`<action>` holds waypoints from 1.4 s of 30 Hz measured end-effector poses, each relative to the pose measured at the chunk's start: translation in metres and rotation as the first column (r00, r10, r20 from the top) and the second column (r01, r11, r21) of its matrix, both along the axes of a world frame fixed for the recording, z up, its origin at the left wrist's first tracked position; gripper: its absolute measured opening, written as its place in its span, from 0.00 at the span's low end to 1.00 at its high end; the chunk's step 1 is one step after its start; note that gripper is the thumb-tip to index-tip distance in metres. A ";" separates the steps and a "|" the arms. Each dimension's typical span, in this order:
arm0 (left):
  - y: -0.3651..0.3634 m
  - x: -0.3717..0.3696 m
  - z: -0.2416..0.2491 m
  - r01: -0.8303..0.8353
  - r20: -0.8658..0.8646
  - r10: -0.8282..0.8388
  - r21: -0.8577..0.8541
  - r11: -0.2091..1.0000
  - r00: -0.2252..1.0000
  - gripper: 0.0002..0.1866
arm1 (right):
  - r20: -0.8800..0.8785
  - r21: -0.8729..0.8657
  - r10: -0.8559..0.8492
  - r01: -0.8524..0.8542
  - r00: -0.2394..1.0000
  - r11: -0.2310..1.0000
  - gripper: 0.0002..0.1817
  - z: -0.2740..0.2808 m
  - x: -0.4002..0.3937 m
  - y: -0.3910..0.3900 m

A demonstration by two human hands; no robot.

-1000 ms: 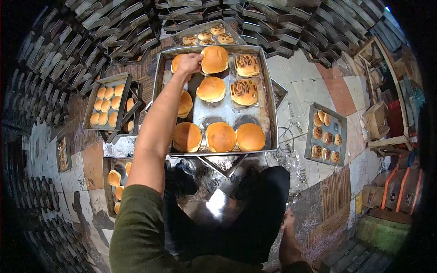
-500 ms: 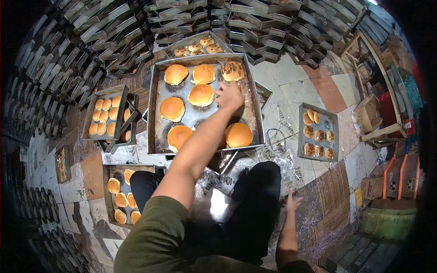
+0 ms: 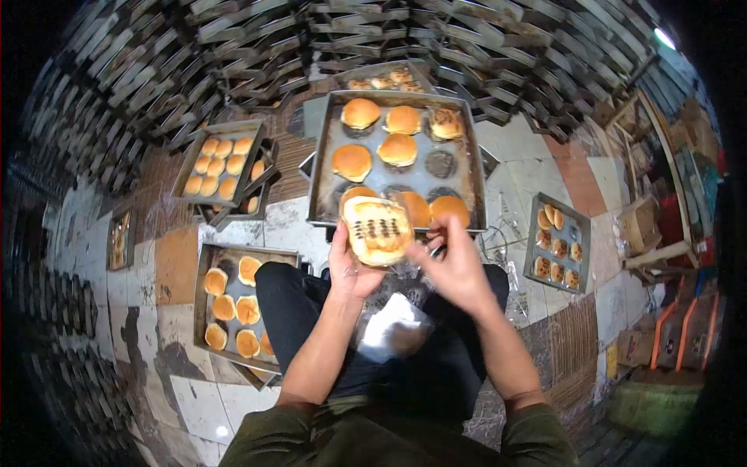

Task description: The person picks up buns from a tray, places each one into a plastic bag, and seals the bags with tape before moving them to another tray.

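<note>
My left hand grips a bun with dark piped marks across its top, held above my lap. Clear film seems to shine around its lower edge. Just right of the bun is my right hand, slightly blurred, its thumb and forefinger apart and nothing visible between them. Behind both hands lies a large metal tray of golden buns, among them a plain bun and, at its far right corner, a dark-streaked bun. The held bun partly covers the tray's near row.
More bun trays stand on the floor: a lower-left tray, a stacked left tray and a right tray. Clear plastic lies over my lap. Tall tin stacks surround the back. A wooden frame stands right.
My left hand has drawn back from the tray and now holds a marked bun near me. My right hand has come up from the lower right to beside it. The view has shifted.
</note>
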State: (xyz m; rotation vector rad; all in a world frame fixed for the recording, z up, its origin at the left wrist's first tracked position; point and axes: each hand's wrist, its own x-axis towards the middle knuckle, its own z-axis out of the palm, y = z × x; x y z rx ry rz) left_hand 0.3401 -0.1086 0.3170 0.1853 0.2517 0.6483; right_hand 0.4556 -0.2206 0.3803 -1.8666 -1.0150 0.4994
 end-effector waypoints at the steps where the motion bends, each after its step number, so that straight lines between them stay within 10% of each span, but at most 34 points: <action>1: 0.003 -0.011 0.001 -0.026 0.002 0.026 -0.005 1.000 1.000 0.36 | 0.132 0.057 0.077 -0.085 0.988 0.995 0.27 -0.002 -0.015 0.003; 4: 0.008 -0.044 0.004 -0.095 0.067 0.103 -0.113 0.989 0.992 0.29 | 0.545 0.220 0.125 -0.285 0.829 0.933 0.26 -0.015 -0.050 0.008; 10: 0.006 -0.068 0.000 -0.172 -0.082 0.169 -0.029 0.985 0.982 0.21 | 0.658 0.140 0.228 -0.414 0.718 0.899 0.14 -0.019 -0.059 0.023; 12: 0.010 -0.075 0.000 -0.158 -0.092 0.158 0.008 0.987 0.983 0.21 | 0.491 0.138 0.332 -0.448 0.805 0.883 0.10 -0.017 -0.059 0.021; 14: 0.016 -0.082 0.001 -0.083 0.082 0.089 -0.073 0.994 0.993 0.21 | 0.102 0.146 0.101 -0.115 0.990 0.983 0.05 -0.019 -0.057 0.013; 16: 0.015 -0.084 0.004 -0.119 0.072 0.126 -0.100 0.988 0.989 0.22 | -0.790 0.259 0.031 0.287 0.613 0.922 0.08 -0.038 -0.046 0.015; 17: 0.013 -0.086 0.004 -0.117 0.097 0.126 -0.097 0.988 0.987 0.21 | -0.884 0.147 -0.039 0.357 0.465 0.922 0.08 -0.038 -0.038 0.011; 20: 0.001 -0.083 0.020 -0.200 -0.108 0.222 0.187 0.962 0.969 0.24 | -0.615 0.371 -0.019 0.310 0.788 0.875 0.08 -0.032 -0.039 0.005; 21: -0.002 -0.082 0.020 -0.182 -0.105 0.207 0.204 0.962 0.973 0.25 | -0.283 0.334 -0.037 0.135 0.958 0.933 0.09 -0.019 -0.049 0.004; 24: -0.012 -0.077 0.027 -0.109 -0.090 0.138 0.270 0.957 0.986 0.27 | 0.459 0.073 0.252 -0.318 0.852 0.945 0.12 -0.005 -0.043 0.011; 28: -0.007 -0.079 0.021 0.021 -0.084 0.007 0.332 0.943 0.996 0.29 | -0.176 0.107 0.272 -0.256 0.946 0.961 0.11 -0.026 -0.018 0.007; 30: 0.000 -0.082 0.007 -0.020 0.000 0.020 0.008 1.000 1.000 0.31 | -0.393 0.256 0.253 -0.159 0.884 0.954 0.10 -0.043 -0.014 0.005; 33: 0.001 -0.068 -0.007 -0.024 0.195 0.025 -0.004 1.000 0.980 0.32 | -0.832 0.339 0.246 0.105 0.497 0.935 0.08 -0.035 -0.012 0.002; 38: 0.001 -0.040 -0.007 0.062 0.195 -0.066 0.026 0.998 0.979 0.36 | -0.489 0.249 0.400 -0.315 0.775 0.916 0.09 -0.027 0.013 -0.004; 40: 0.015 -0.027 -0.017 0.090 -0.102 -0.055 0.372 0.924 0.993 0.33 | -0.827 0.343 0.341 -0.079 0.447 0.936 0.09 -0.026 0.019 -0.002; 42: 0.024 -0.010 -0.013 0.100 -0.518 0.326 0.635 0.766 0.791 0.32 | -0.792 0.430 0.393 -0.030 0.467 0.902 0.09 -0.025 0.026 0.005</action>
